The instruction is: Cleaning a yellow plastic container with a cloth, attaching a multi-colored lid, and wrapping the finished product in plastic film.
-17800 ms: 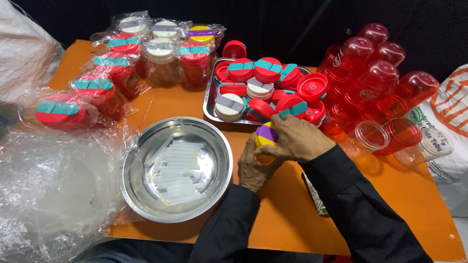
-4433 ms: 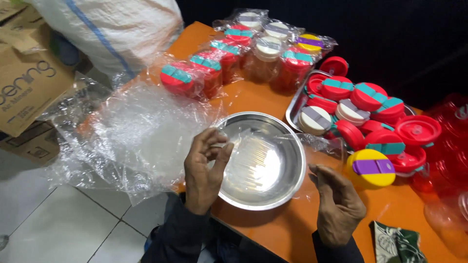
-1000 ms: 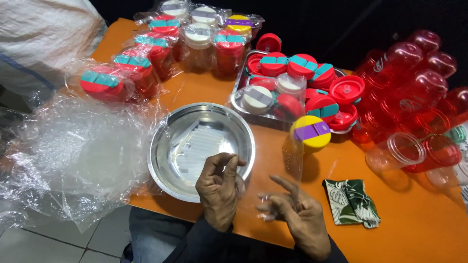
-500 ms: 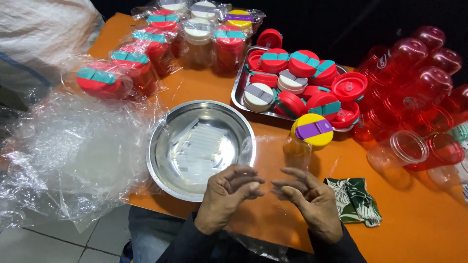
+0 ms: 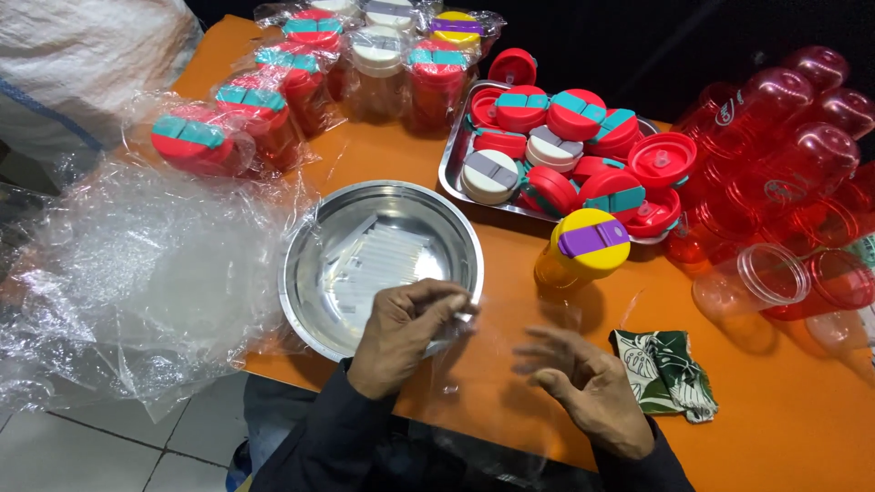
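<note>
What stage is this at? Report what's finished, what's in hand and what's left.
Finished: wrapped lidded bottles stand at the table's far edge, and one orange bottle with a yellow-and-purple lid stands assembled. In hand: the left hand pinches a clear plastic film beside the round steel bowl; the right hand hovers open. Left: loose lids in the steel tray and uncapped red bottles.

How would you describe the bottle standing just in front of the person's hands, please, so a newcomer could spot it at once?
Start at the round steel bowl in the middle of the orange table. Just right of it, in front of the steel tray of lids, stands one upright orange bottle. It alone on the open table carries a yellow lid with a purple flap; the neighbouring lids are red or white.
</note>
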